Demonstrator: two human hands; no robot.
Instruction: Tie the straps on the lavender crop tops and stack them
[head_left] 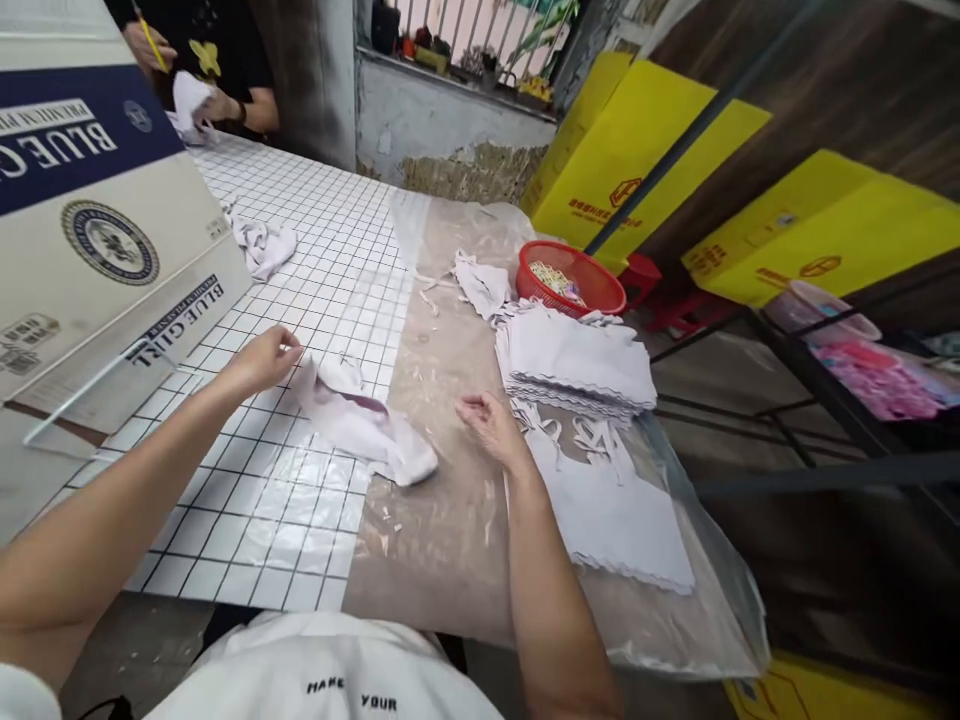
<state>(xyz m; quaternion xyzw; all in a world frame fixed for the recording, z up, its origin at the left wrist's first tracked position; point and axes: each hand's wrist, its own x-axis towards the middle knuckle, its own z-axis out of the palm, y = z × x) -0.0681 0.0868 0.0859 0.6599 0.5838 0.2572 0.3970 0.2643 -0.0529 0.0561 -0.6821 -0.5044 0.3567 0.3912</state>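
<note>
A crumpled white cloth piece (367, 430) lies between my hands, across the grid-patterned table cover and the brown strip. My left hand (266, 360) is at its upper left end, fingers loosely curled with a gap between thumb and fingertips; nothing shows in them. Right of the cloth, my right hand (487, 425) hovers with its fingers loosely apart and holds nothing. Beside that hand sits a stack of white cloth pieces (577, 355) with wavy edges. Nearer to me, more flat white pieces with ties (615, 510) are spread out, partly behind my right forearm.
A large Blue Girl carton (112, 230) stands at the left. A red basket (574, 270) with small items is behind the stack. Another white cloth bundle (262, 245) lies near the carton. Across the table, a person (217, 100) handles white cloth. Yellow boxes (652, 150) stand right.
</note>
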